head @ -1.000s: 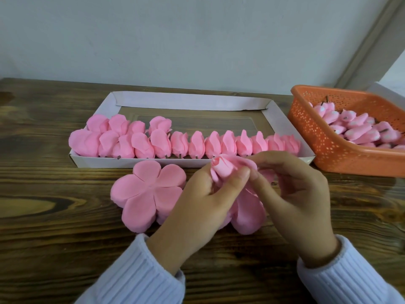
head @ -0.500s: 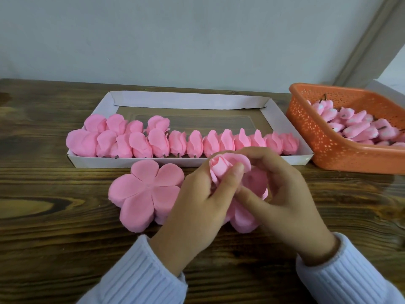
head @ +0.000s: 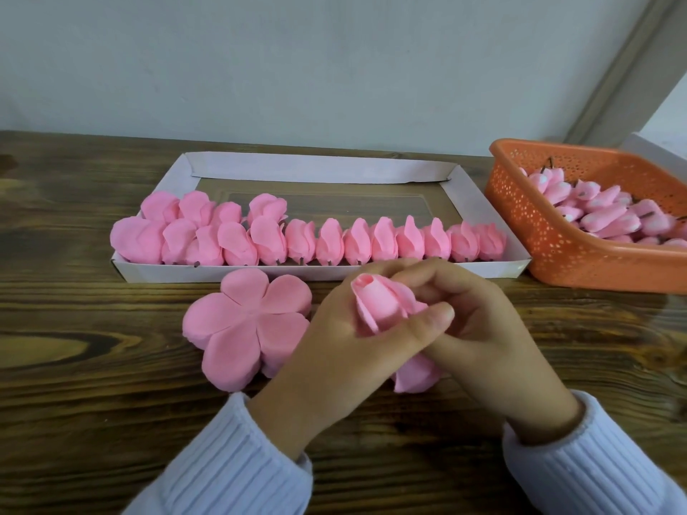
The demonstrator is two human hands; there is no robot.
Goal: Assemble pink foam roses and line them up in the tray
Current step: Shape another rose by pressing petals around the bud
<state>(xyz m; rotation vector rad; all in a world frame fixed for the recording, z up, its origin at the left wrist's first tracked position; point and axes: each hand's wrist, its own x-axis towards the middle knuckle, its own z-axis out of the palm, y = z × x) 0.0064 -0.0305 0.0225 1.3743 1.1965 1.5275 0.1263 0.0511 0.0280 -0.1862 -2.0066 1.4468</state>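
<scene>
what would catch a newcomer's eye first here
The left hand and right hand wrap a half-made pink rose at the centre front. Behind them a row of finished roses lines the near side of the white tray, and an orange basket of buds sits far right.

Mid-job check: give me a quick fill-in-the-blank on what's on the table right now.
The left hand and right hand together hold one ____ foam rose.
The rose buds sit in an ____ basket.
The flat petal stack lies on the table to the ____ of both hands.
Missing words: pink; orange; left.
</scene>
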